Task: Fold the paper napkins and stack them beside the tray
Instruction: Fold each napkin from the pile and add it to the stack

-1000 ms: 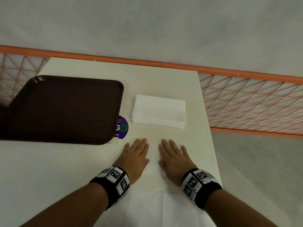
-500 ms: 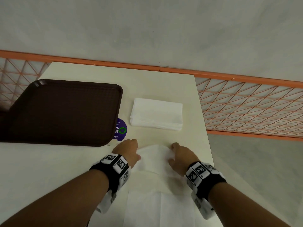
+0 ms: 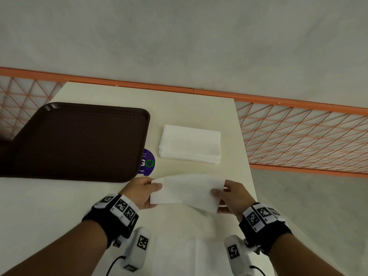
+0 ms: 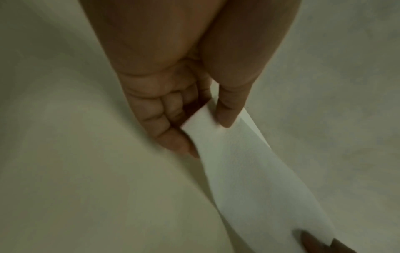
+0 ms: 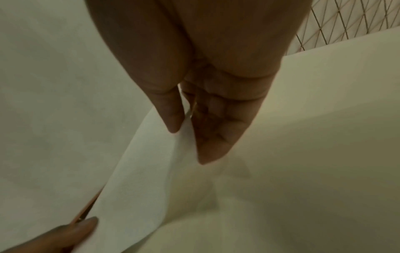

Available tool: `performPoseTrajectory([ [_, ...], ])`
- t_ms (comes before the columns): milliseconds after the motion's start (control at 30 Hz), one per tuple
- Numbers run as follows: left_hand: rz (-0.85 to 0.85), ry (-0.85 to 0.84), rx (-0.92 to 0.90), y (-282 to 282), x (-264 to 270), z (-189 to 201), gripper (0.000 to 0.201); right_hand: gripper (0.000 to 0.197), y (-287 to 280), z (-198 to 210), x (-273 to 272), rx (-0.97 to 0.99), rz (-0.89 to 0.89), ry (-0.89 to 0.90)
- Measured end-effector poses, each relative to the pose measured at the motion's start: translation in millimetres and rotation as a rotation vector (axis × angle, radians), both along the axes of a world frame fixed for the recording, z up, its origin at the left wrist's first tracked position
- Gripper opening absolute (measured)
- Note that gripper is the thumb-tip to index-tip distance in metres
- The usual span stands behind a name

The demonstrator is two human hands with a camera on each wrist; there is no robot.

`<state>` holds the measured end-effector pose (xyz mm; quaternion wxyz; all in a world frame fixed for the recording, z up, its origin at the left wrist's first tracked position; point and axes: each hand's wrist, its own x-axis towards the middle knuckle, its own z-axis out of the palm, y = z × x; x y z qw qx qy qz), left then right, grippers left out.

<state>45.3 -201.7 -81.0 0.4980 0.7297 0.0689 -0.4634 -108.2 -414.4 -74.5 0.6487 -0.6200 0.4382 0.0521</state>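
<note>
A folded white napkin [image 3: 187, 191] hangs lifted above the table between both hands. My left hand [image 3: 142, 191] pinches its left end, thumb on top, fingers underneath; the left wrist view shows the napkin [image 4: 244, 164] caught between thumb and fingers [image 4: 168, 137]. My right hand [image 3: 229, 196] pinches the right end, and the right wrist view shows the napkin [image 5: 140, 179] under the thumb. A stack of folded napkins [image 3: 190, 144] lies to the right of the dark brown tray [image 3: 75, 140]. More unfolded white napkin sheets [image 3: 189, 253] lie near the front edge.
A round purple sticker [image 3: 148, 162] shows beside the tray's corner. The cream table [image 3: 179, 108] ends just right of the stack, with an orange mesh railing [image 3: 298, 136] beyond. Grey floor lies behind.
Both hands went from pressing flat on the napkin to pinching its ends, and they have lifted it off the table and spread apart.
</note>
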Motion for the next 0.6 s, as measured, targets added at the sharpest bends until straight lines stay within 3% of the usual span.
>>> performPoseTrajectory([
  [133,0.127,0.151,-0.024,-6.1,-0.3,0.2,0.028,0.010,-7.5,0.9,8.6,-0.015,-0.057,-0.092],
  [233,0.155,0.139,-0.085,-15.5,11.4,5.5,0.033,0.009,-17.1,6.5,21.3,-0.001,-0.055,-0.145],
  [400,0.077,-0.193,-0.157,-40.4,49.6,27.4,0.011,0.007,-44.0,16.2,51.3,-0.101,-0.060,-0.187],
  [600,-0.150,-0.640,0.065,-78.1,94.7,31.7,0.015,0.011,-77.0,15.8,95.8,-0.415,-0.048,-0.093],
])
